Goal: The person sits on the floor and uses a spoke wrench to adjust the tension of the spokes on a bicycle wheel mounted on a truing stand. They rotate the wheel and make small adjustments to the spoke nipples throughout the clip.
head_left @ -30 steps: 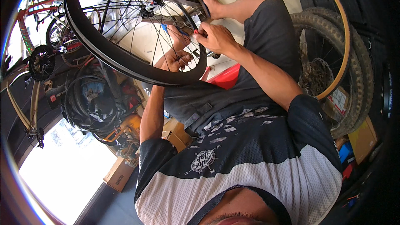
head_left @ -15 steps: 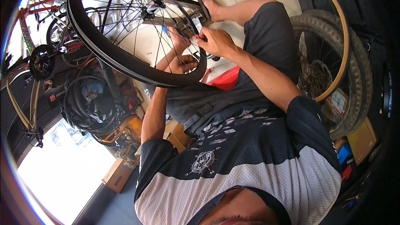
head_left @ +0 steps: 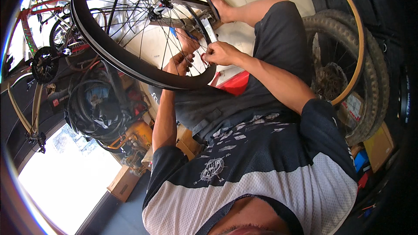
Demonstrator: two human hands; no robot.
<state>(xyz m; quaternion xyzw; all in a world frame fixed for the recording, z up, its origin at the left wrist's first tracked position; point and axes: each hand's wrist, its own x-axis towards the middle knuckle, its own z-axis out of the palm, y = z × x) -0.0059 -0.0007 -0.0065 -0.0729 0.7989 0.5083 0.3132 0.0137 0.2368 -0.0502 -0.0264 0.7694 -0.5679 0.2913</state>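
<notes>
A bicycle wheel with a deep black rim stands tilted in front of me, its thin spokes meeting at a dark hub. Metal arms of a wheel stand reach to the hub. My left hand is among the spokes just inside the near rim, fingers pinched together; what they hold is too small to make out. Close to its right, at the rim's right side, my right hand is closed on a small red tool, which looks like a spoke wrench and is partly hidden by the fingers.
Beneath my hands, a red object lies between my legs. Knobbly tyres and a tan-edged hoop lean at the right. On the left are a red bicycle frame, a black crankset, coiled black tyres and a cardboard box.
My right hand has come down along the rim toward me, with the red tool in it. My left hand has shifted slightly up and left among the spokes. The wheel looks nearly unmoved.
</notes>
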